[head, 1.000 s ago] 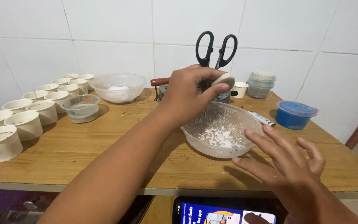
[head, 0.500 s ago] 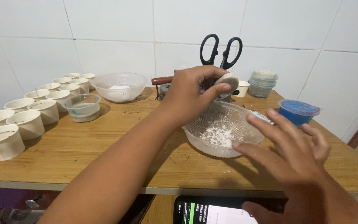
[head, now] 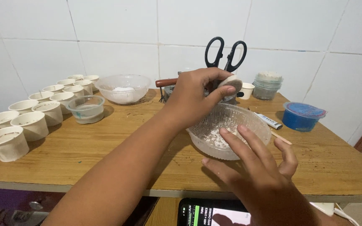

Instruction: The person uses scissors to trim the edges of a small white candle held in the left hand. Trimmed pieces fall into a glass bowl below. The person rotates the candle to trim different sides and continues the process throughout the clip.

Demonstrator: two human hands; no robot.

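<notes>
Soft, even light falls from above and in front, bright on the tiled wall [head: 118, 37] without glare. Under the bowl [head: 231, 129] and beside the forearm lie faint, diffuse shadows. The nearest hand [head: 260, 175], below the bowl, is slightly blurred; edges bend mildly.

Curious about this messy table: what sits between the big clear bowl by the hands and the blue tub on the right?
In the head view, a small white tube lies on the wooden table between the textured clear bowl and the blue tub.
</notes>
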